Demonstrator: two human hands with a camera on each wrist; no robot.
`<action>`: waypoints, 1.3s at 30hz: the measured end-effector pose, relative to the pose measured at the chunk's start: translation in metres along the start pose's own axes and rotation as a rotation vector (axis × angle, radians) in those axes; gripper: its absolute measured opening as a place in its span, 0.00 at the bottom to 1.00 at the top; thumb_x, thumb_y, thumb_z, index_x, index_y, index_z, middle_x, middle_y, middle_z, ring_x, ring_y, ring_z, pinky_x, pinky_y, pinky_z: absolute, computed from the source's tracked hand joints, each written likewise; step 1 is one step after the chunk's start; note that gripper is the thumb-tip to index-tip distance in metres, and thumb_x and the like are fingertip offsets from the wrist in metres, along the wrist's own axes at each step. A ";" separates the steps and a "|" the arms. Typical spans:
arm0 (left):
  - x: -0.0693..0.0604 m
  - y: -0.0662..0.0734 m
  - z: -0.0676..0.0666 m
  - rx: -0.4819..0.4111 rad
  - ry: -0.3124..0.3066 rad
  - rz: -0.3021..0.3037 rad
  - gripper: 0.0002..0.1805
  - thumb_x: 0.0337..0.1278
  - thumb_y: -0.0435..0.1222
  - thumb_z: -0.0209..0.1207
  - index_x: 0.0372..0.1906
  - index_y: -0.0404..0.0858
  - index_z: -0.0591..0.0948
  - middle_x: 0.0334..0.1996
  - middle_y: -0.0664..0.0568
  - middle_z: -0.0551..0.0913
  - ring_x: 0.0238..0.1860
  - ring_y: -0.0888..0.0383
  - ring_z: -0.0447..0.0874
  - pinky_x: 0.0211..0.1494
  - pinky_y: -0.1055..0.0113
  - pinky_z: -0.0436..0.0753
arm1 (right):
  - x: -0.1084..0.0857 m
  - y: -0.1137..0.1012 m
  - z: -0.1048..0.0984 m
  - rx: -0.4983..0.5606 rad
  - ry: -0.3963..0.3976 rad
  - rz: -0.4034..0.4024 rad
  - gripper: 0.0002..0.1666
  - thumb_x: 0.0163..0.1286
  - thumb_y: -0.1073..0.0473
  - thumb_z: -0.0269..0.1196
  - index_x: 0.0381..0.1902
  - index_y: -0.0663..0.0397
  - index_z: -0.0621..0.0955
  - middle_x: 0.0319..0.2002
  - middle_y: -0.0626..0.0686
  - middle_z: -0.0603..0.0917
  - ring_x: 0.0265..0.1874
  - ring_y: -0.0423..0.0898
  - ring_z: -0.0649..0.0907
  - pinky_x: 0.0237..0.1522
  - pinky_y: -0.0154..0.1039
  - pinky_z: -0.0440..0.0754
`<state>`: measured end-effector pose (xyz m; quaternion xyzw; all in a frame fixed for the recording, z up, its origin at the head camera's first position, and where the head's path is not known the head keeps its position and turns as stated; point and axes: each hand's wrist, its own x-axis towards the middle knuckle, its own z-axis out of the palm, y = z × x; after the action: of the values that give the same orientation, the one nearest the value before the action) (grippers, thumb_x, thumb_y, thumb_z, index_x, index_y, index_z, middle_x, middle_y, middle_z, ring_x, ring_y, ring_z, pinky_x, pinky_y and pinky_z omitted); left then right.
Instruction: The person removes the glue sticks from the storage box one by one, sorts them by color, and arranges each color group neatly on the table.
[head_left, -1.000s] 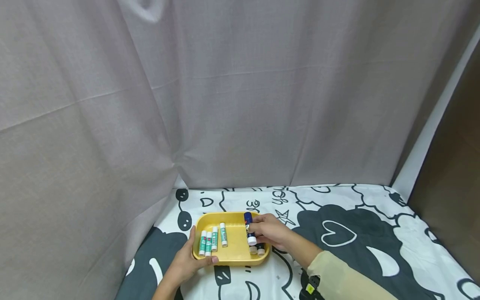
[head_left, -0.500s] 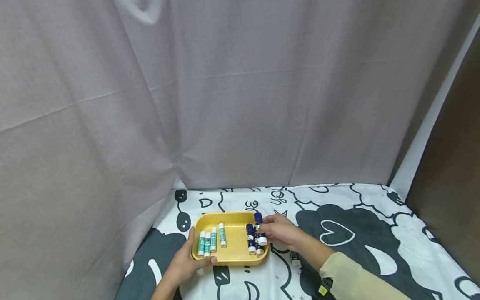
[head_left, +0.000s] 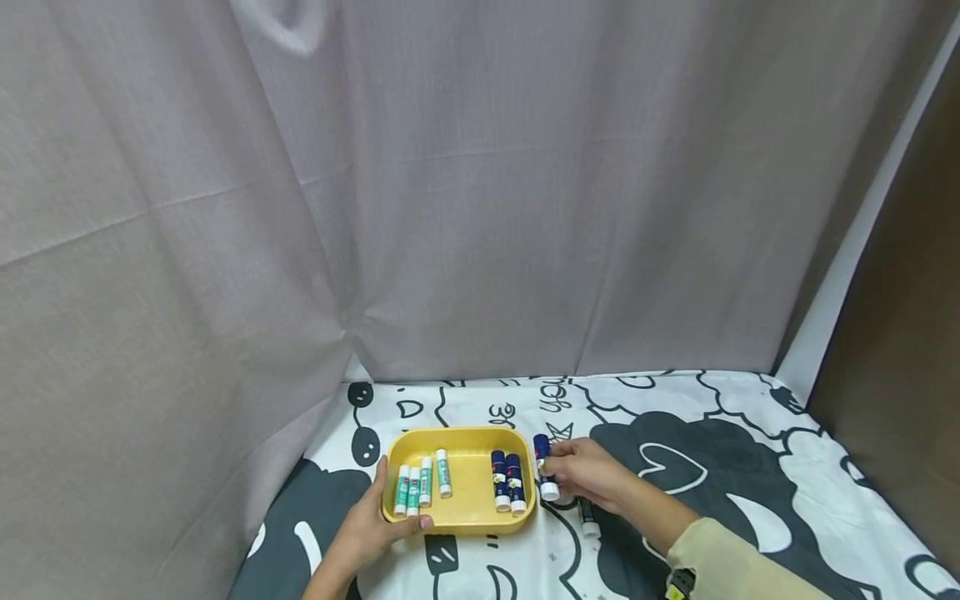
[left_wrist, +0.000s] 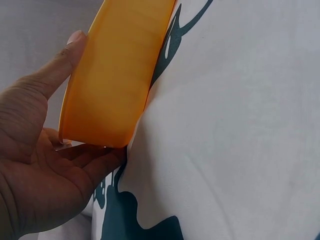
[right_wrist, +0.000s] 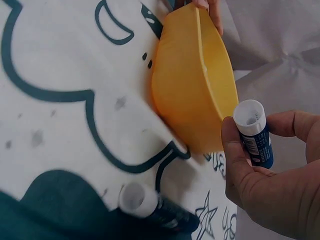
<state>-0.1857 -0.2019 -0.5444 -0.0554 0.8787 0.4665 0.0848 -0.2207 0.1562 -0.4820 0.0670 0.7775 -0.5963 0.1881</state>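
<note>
A yellow tray (head_left: 468, 521) lies on the patterned cloth. My left hand (head_left: 367, 525) grips its left end, thumb on the near rim; the left wrist view shows the hand (left_wrist: 55, 135) around the tray's corner (left_wrist: 110, 80). Several green-and-white glue sticks (head_left: 425, 482) lie at the tray's left, and two dark blue ones (head_left: 515, 483) at its right. Just outside the right rim, my right hand (head_left: 592, 475) pinches a dark blue stick (head_left: 542, 450) with a white end; the right wrist view shows this stick (right_wrist: 257, 142) between thumb and fingers.
Another dark stick with a white end (head_left: 590, 521) lies on the cloth right of the tray, partly behind my right hand; the right wrist view shows it too (right_wrist: 167, 212). A grey curtain (head_left: 480, 208) hangs behind the cloth, and a brown panel (head_left: 900, 333) stands at the right.
My right hand has moved right with the blue stick, from over the tray to outside its rim. The two blue sticks in the tray now show fully. My left hand has barely moved.
</note>
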 end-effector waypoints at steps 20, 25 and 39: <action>0.001 -0.001 0.004 0.034 -0.016 -0.040 0.82 0.39 0.57 0.89 0.92 0.39 0.47 0.82 0.29 0.70 0.78 0.32 0.74 0.81 0.27 0.69 | -0.012 0.049 -0.042 -0.013 0.096 0.074 0.34 0.71 0.64 0.65 0.66 0.88 0.73 0.53 0.69 0.88 0.44 0.48 0.89 0.47 0.48 0.94; 0.004 0.003 0.002 0.023 0.003 -0.035 0.83 0.38 0.58 0.89 0.92 0.39 0.46 0.82 0.30 0.70 0.77 0.34 0.75 0.81 0.28 0.69 | -0.007 0.050 -0.055 -0.041 0.108 0.060 0.36 0.72 0.63 0.66 0.67 0.89 0.72 0.54 0.70 0.88 0.45 0.49 0.89 0.47 0.47 0.94; 0.004 0.000 0.002 0.022 -0.005 -0.031 0.84 0.37 0.59 0.88 0.92 0.38 0.45 0.84 0.28 0.66 0.80 0.30 0.70 0.83 0.27 0.65 | -0.009 0.066 -0.065 -0.082 0.132 0.062 0.31 0.71 0.64 0.66 0.62 0.87 0.74 0.49 0.68 0.88 0.41 0.48 0.88 0.45 0.49 0.94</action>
<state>-0.1896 -0.2004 -0.5468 -0.0671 0.8827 0.4554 0.0947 -0.2045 0.2378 -0.5242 0.1223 0.8094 -0.5524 0.1573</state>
